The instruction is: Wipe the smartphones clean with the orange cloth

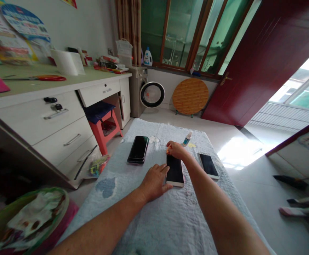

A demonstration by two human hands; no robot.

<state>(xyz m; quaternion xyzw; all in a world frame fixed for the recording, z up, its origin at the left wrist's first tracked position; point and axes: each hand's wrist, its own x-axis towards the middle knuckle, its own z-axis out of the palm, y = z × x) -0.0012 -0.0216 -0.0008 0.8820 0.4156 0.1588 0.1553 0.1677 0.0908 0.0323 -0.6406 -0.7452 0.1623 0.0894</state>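
A smartphone (175, 171) with a dark screen and light edges lies face up on the cloth-covered table. My left hand (155, 182) holds it along its left side, fingertips at the edge and thumb by the lower corner. At its top end, my right hand (176, 149) is closed on a small orange piece (168, 150), mostly hidden by the fingers, and presses it to the phone. Just beyond that hand stands a small spray bottle (187, 138) with a blue label. Stacked black phones (138, 148) lie to the left; a white phone (209, 165) lies to the right.
A pale blue patterned cloth (154, 223) covers the table. Along the left are a white desk (64, 120), a red stool (106, 127) and a bin with crumpled tissue (61, 198). A washing machine (137, 92) with an open door and a round wooden tabletop (190, 95) stand behind.
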